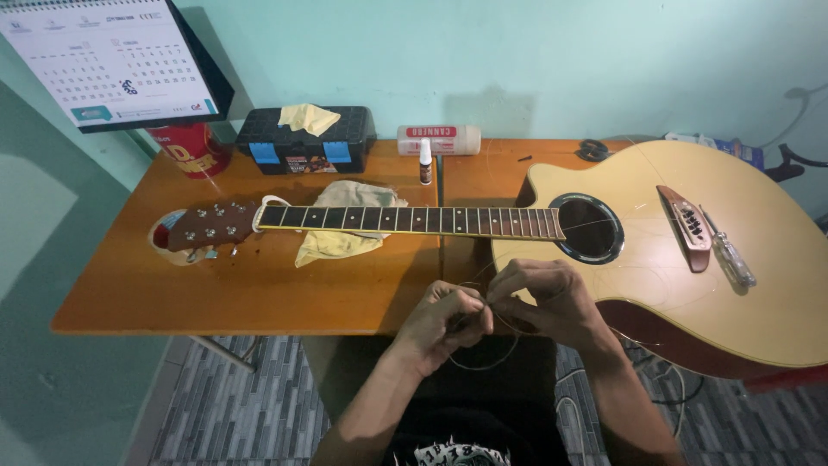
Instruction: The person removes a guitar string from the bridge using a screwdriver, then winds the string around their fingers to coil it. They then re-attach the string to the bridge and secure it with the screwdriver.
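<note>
Guitar [690,250] on wood table [241,293], mint wall [517,60]

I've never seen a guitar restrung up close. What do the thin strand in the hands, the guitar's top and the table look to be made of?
The strand looks like thin metal wire: it holds springy loops between the left hand and right hand. The guitar top seems pale wood with a smooth satin finish. The table looks like orange-brown wood or laminate; I cannot tell which.

You sat at a brown wooden table [216,293] pushed against a pale mint-green wall [483,52], with grey patterned floor tiles [233,397] below its near edge, a desk calendar [112,60] above its far left corner, and soft shadows behind it.
</note>
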